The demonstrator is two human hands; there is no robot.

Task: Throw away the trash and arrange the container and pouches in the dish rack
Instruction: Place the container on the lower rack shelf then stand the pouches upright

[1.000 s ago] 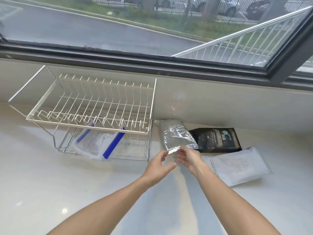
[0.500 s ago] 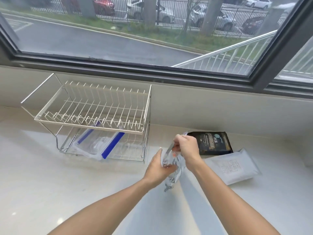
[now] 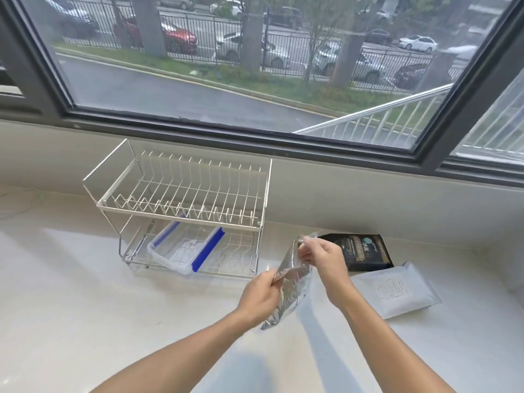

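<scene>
A silver foil pouch (image 3: 292, 290) hangs above the white counter, held edge-on between both hands. My right hand (image 3: 323, 259) pinches its top corner and my left hand (image 3: 261, 296) grips its side edge. To the left stands a two-tier wire dish rack (image 3: 181, 199); its top tier is bare, and a clear plastic container with blue clips (image 3: 184, 251) lies on its bottom tier. A black pouch (image 3: 365, 252) and a pale grey pouch (image 3: 397, 292) lie flat on the counter to the right of my hands.
The white counter (image 3: 85, 307) runs along a low wall under a large window (image 3: 255, 66). The rack stands close to that wall.
The silver pouch was lying on the counter beside the black pouch; both hands took hold of it and raised it upright. The camera view has tilted upward.
</scene>
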